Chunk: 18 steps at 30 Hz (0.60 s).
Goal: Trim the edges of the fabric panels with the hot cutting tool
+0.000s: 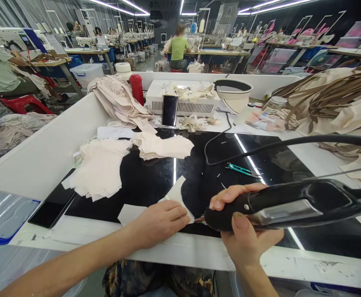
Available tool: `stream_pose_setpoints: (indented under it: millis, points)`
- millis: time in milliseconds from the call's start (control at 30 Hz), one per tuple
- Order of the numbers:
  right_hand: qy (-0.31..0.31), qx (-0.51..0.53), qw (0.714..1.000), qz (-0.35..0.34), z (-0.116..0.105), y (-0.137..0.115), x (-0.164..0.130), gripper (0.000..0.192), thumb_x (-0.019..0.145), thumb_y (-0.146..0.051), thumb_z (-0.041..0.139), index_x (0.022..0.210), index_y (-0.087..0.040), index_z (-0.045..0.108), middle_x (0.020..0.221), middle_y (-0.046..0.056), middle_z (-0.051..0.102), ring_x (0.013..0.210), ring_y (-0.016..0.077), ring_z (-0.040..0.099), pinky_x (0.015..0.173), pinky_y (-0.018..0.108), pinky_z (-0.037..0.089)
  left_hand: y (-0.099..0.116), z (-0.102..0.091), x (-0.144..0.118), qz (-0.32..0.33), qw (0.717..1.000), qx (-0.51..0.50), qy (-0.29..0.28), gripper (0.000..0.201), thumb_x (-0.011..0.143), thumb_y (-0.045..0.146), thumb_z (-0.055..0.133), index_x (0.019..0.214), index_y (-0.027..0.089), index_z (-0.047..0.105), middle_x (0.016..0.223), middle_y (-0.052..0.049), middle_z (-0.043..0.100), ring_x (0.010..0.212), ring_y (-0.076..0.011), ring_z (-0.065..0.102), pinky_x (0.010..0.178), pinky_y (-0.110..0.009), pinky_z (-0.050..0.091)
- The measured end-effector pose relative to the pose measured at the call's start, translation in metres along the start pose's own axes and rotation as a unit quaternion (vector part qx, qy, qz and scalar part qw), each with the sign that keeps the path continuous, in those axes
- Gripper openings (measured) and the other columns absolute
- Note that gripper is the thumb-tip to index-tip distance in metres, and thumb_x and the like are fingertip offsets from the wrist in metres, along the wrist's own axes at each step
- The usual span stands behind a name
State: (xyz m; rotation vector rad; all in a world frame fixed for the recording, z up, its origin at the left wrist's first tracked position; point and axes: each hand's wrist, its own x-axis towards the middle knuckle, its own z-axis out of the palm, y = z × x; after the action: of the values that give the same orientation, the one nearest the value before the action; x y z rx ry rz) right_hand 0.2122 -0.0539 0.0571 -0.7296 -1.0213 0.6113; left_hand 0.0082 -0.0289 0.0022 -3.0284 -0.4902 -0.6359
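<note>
My right hand [245,231] is wrapped round a black corded handheld power tool [279,202]. Its thin metal tip [200,219] points left and meets the edge of a white fabric piece [176,190], near my left fingertips. With fingers together, my left hand [165,220] pinches and presses that piece against the black glossy work surface [149,181]. Another pale flap [131,212] shows left of my hand; whether it belongs to the same piece I cannot tell. Behind lie a stack of cream fabric pieces [101,169] and a smaller stack [165,146].
Teal thread snips [244,170] lie behind the tool, near its black cable [291,142]. A dark phone [52,208] lies at left; another [169,110] leans on a white vented box [183,101]. Beige fabric [338,99] heaps at right. Co-workers sit at sewing tables beyond.
</note>
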Motion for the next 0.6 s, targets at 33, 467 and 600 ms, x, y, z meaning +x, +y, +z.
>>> stream_pose_setpoints:
  millis: [33,467,600]
  points:
    - [0.001,0.002,1.000,-0.001,0.0000,0.0000,-0.0003,0.037,0.093,-0.043,0.093,0.119,-0.029,0.070,0.086,-0.003,0.070,0.063,0.0160,0.068,0.057,0.031,0.062,-0.0002,-0.0011,-0.0011,-0.004,1.000,-0.005,0.001,0.019,0.118,0.009,0.057,0.129,0.009,0.071,0.115,-0.010,0.077,0.112,-0.0211,0.075,0.111,-0.036,0.062]
    - [-0.010,0.028,1.000,0.002,-0.0025,-0.0011,-0.0030,0.035,0.094,-0.037,0.093,0.122,-0.030,0.073,0.089,-0.003,0.073,0.067,0.0157,0.068,0.061,0.031,0.062,0.0048,-0.0041,-0.0067,-0.047,0.998,-0.018,-0.027,0.027,0.116,0.010,0.058,0.139,0.014,0.070,0.128,-0.013,0.074,0.120,-0.0242,0.071,0.111,-0.037,0.062]
    - [0.002,0.025,1.000,0.002,-0.0009,0.0002,0.0001,0.032,0.093,-0.036,0.092,0.118,-0.027,0.074,0.088,-0.002,0.073,0.067,0.0161,0.069,0.061,0.032,0.063,0.0065,-0.0055,-0.0065,-0.054,0.998,-0.027,-0.013,0.025,0.117,0.010,0.055,0.135,0.014,0.071,0.126,-0.012,0.074,0.119,-0.0244,0.071,0.110,-0.037,0.061]
